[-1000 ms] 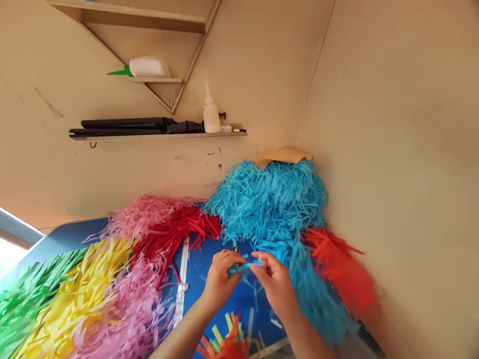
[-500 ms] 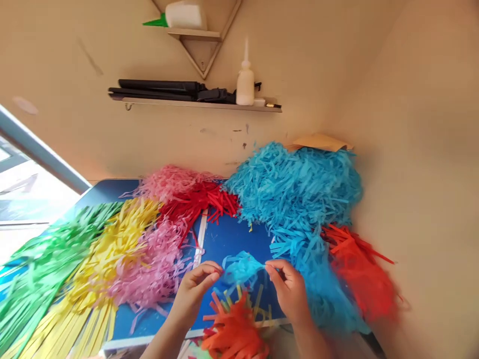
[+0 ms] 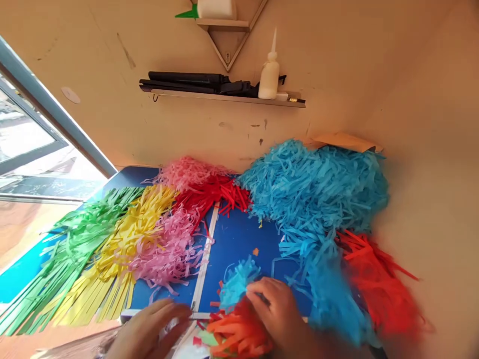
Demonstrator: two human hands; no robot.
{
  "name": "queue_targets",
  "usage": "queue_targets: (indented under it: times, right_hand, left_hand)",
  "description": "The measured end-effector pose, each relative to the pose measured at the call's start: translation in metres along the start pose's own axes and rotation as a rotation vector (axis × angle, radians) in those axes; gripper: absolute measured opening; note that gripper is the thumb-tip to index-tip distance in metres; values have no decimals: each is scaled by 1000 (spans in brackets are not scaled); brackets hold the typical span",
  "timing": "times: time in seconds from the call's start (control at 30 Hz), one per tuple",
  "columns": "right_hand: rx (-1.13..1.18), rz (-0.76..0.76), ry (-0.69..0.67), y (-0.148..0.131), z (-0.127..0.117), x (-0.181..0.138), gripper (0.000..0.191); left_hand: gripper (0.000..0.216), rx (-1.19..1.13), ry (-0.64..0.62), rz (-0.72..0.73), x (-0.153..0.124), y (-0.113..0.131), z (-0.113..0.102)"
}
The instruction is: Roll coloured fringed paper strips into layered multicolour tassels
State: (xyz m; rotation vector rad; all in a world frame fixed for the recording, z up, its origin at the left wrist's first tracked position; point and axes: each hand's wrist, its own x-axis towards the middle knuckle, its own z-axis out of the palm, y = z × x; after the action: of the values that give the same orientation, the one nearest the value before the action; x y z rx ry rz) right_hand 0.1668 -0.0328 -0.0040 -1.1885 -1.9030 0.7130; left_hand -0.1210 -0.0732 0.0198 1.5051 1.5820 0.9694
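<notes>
My right hand [image 3: 279, 311] is closed in a pinch on a small blue fringed paper tuft [image 3: 237, 281], holding it just above an orange fringed bundle [image 3: 237, 334] at the table's near edge. My left hand [image 3: 149, 329] is blurred, low at the front edge of the blue table [image 3: 239, 237], fingers stretched out toward the right and holding nothing that I can see. A big pile of blue paper fringe [image 3: 314, 184] lies behind and to the right of my right hand.
Fringe piles spread over the table: green [image 3: 71, 249], yellow [image 3: 119, 249], pink [image 3: 170, 247], red [image 3: 209, 192], and orange-red [image 3: 377, 279] by the right wall. A wall shelf [image 3: 224, 97] holds a glue bottle [image 3: 268, 77] and black tools. A window is at left.
The view swung down and right. My hands came apart: the right kept the blue tuft and lowered it onto the orange bundle; the left let go and dropped to the table's front edge.
</notes>
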Motion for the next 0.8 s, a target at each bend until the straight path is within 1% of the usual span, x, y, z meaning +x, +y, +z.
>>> queue_targets:
  times: [0.03, 0.07, 0.1, 0.13, 0.17, 0.2, 0.27, 0.3, 0.33, 0.37, 0.43, 0.63, 0.73, 0.8]
  right_hand:
    - [17, -15, -4, -6, 4, 1, 15]
    - [54, -7, 10, -10, 8, 1, 15]
    - [121, 31, 40, -12, 9, 1, 15]
    - [225, 95, 83, -13, 9, 1, 14]
    - [364, 177, 133, -12, 7, 0, 15]
    - [523, 262, 182, -10, 5, -1, 22]
    - [795, 400, 268, -3, 0, -4, 39]
    - [868, 438, 300, 0, -1, -5, 43]
    - [893, 459, 318, 2, -2, -6, 41]
    - [881, 467, 320, 4, -1, -7, 37]
    - [804, 455, 303, 6, 2, -6, 31]
    - [572, 422, 281, 10, 7, 2, 20]
    - [512, 394, 268, 11, 8, 5, 20]
    - [479, 366, 261, 10, 10, 7, 20]
  left_hand:
    - [21, 54, -93, 84, 8, 15, 18]
    - [23, 31, -158, 168, 16, 30, 36]
    - [18, -34, -218, 219, 25, 41, 55]
    - [13, -105, -221, 198, 32, 50, 72]
    - [13, -175, -220, 157, 38, 55, 87]
    - [16, -262, -219, 89, 43, 58, 99]
    - [26, -459, -240, -84, 50, 57, 115]
    - [30, -558, -266, -167, 53, 55, 120]
    - [34, -640, -289, -234, 55, 53, 124]
    - [36, -694, -303, -281, 56, 51, 126]
    - [37, -729, -307, -322, 58, 48, 130]
    - [43, -762, -308, -355, 60, 42, 134]
    - [43, -698, -282, -339, 62, 35, 134]
    - [41, -645, -262, -300, 63, 29, 133]
